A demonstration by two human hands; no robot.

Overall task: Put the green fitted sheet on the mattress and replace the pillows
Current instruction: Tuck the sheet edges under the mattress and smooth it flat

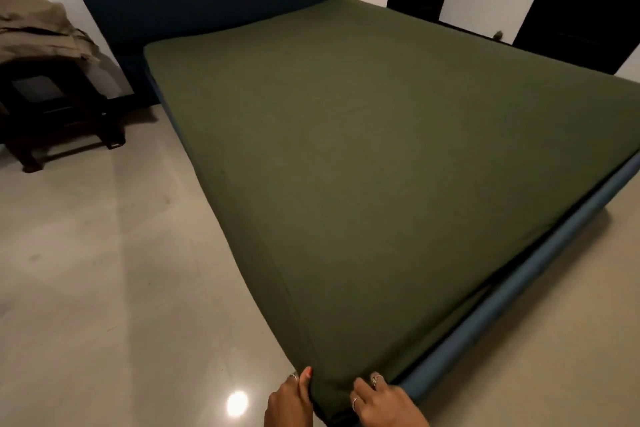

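The green fitted sheet [363, 156] is stretched smooth over the whole mattress, from the dark headboard down to the near corner. Both hands are at that near corner at the bottom of the view. My left hand [289, 400] grips the sheet's left side of the corner, thumb up against the fabric. My right hand [384, 399] holds the corner's right side, fingers curled into the cloth beside the blue bed frame [512, 291]. No pillows show on the bed.
A dark wooden side table [59, 114] stands at the far left with a heap of beige bedding [41, 31] on top. Glossy tiled floor [114, 288] lies left and right of the bed. Dark doors [585, 0] are at the far right.
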